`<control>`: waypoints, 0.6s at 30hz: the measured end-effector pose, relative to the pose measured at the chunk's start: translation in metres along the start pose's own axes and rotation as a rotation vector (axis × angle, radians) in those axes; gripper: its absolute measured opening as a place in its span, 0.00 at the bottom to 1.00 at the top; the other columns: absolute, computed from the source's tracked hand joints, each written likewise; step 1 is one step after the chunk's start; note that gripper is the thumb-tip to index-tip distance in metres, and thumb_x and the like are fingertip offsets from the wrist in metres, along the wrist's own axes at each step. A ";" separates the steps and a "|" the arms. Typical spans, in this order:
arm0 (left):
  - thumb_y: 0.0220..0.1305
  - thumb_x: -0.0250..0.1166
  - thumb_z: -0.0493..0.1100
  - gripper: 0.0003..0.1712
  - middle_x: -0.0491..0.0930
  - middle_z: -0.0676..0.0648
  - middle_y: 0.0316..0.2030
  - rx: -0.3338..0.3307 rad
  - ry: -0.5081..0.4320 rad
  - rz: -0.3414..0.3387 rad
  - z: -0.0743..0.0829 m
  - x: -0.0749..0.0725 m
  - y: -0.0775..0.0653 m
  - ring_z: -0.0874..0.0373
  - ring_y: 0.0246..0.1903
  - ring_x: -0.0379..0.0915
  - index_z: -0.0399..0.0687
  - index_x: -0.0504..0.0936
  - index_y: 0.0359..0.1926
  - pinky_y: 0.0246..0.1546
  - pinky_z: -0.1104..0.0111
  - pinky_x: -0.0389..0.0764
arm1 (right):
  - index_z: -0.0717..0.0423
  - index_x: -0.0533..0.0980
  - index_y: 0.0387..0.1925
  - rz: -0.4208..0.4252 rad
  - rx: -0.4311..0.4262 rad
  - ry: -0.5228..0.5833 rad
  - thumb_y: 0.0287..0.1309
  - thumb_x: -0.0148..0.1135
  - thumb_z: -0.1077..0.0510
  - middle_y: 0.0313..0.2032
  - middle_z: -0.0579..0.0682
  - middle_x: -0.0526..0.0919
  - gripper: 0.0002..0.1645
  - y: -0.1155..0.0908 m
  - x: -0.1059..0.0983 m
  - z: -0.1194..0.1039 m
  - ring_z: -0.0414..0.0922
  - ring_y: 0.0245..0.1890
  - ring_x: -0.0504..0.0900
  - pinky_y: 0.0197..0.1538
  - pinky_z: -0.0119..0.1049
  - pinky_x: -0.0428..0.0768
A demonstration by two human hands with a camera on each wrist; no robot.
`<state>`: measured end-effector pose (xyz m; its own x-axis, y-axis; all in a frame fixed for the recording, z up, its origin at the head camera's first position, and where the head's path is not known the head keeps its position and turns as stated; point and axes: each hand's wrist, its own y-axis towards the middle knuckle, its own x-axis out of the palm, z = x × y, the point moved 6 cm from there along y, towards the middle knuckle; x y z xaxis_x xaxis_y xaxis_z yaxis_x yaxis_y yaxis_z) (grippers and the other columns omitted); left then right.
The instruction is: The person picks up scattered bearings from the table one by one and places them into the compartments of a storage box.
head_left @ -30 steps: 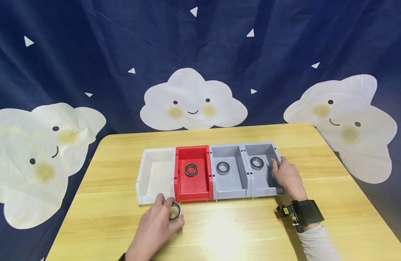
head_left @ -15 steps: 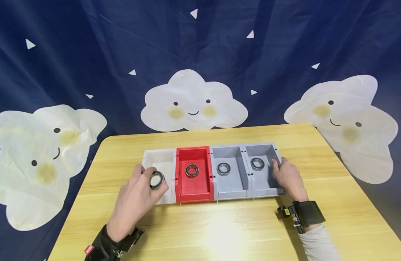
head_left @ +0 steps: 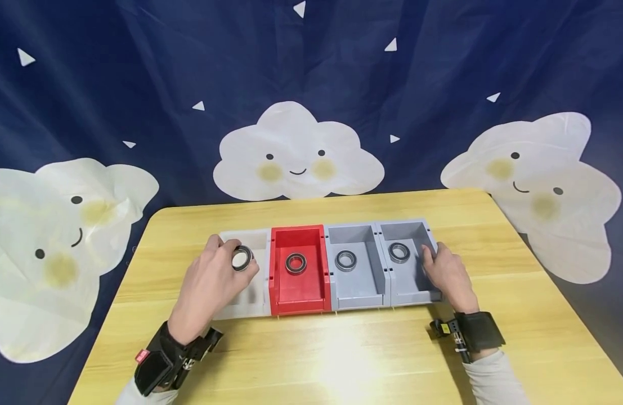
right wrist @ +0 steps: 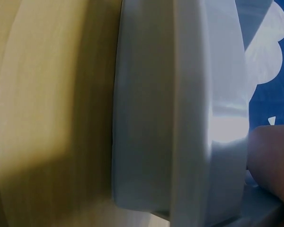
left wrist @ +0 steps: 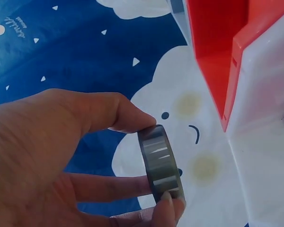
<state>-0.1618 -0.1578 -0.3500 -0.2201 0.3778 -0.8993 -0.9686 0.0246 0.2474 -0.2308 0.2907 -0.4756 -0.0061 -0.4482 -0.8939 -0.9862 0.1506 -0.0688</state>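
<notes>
My left hand (head_left: pixel 207 281) pinches a ball bearing (left wrist: pixel 161 163) between thumb and fingers. The bearing is held tilted on edge above the white bin (head_left: pixel 245 310), whose left part the hand covers. At the row's right end, my right hand (head_left: pixel 450 275) grips the side wall of the right grey bin (head_left: pixel 415 298), thumb over its inner side. Similar bearings lie flat in the other bins: one (head_left: pixel 288 264) in the red bin (head_left: pixel 300 307), another (head_left: pixel 338 260) in the middle grey bin (head_left: pixel 361 302), and a third (head_left: pixel 391 254) in the right grey bin.
The bins stand side by side in one row on a wooden table (head_left: pixel 311 354). Behind the table hangs a dark blue curtain (head_left: pixel 179 50) with cloud faces. Each wrist wears a black strap (head_left: pixel 478 329) with a small camera.
My left hand has carried the bearing from in front of the bins up and over the white bin, last moving slightly further back. My right hand keeps its place on the grey bin.
</notes>
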 end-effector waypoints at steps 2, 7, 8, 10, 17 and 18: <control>0.57 0.69 0.46 0.18 0.74 0.39 0.32 -0.007 0.003 -0.020 -0.001 0.004 0.003 0.52 0.20 0.71 0.35 0.85 0.42 0.21 0.63 0.75 | 0.79 0.69 0.52 0.005 0.000 0.000 0.77 0.44 0.49 0.40 0.81 0.78 0.31 0.000 -0.001 -0.001 0.71 0.37 0.82 0.35 0.60 0.77; 0.57 0.69 0.46 0.20 0.74 0.37 0.34 -0.006 0.014 -0.038 -0.007 0.012 0.009 0.49 0.21 0.74 0.33 0.84 0.43 0.24 0.57 0.79 | 0.79 0.70 0.51 0.019 -0.010 0.000 0.76 0.45 0.49 0.39 0.81 0.78 0.30 0.000 -0.001 -0.002 0.71 0.36 0.82 0.35 0.60 0.77; 0.57 0.69 0.46 0.20 0.74 0.37 0.34 -0.007 0.015 -0.040 -0.008 0.014 0.010 0.49 0.20 0.74 0.33 0.84 0.43 0.25 0.56 0.79 | 0.79 0.70 0.50 0.019 -0.010 0.001 0.76 0.44 0.49 0.39 0.80 0.78 0.30 0.000 0.000 -0.002 0.70 0.36 0.82 0.35 0.59 0.77; 0.58 0.68 0.46 0.20 0.75 0.36 0.34 -0.015 0.017 -0.051 -0.012 0.018 0.013 0.48 0.21 0.74 0.33 0.84 0.42 0.26 0.55 0.80 | 0.79 0.70 0.50 0.023 -0.014 0.001 0.76 0.45 0.49 0.39 0.80 0.79 0.30 -0.001 0.000 -0.002 0.72 0.37 0.82 0.36 0.60 0.76; 0.59 0.68 0.47 0.21 0.75 0.35 0.37 -0.052 0.016 -0.131 -0.025 0.030 0.022 0.48 0.24 0.75 0.31 0.83 0.45 0.27 0.56 0.79 | 0.80 0.70 0.51 0.027 -0.011 0.004 0.76 0.45 0.49 0.40 0.80 0.79 0.31 -0.001 0.000 -0.001 0.72 0.37 0.82 0.36 0.61 0.76; 0.59 0.68 0.47 0.21 0.75 0.35 0.37 -0.054 0.016 -0.136 -0.027 0.032 0.023 0.48 0.24 0.75 0.31 0.83 0.45 0.28 0.56 0.80 | 0.80 0.70 0.52 0.030 -0.012 0.004 0.76 0.45 0.50 0.39 0.80 0.79 0.31 0.000 0.000 -0.002 0.71 0.37 0.82 0.36 0.61 0.77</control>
<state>-0.1944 -0.1699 -0.3825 -0.0874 0.3598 -0.9289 -0.9944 0.0246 0.1031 -0.2308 0.2892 -0.4744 -0.0358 -0.4471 -0.8938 -0.9875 0.1532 -0.0371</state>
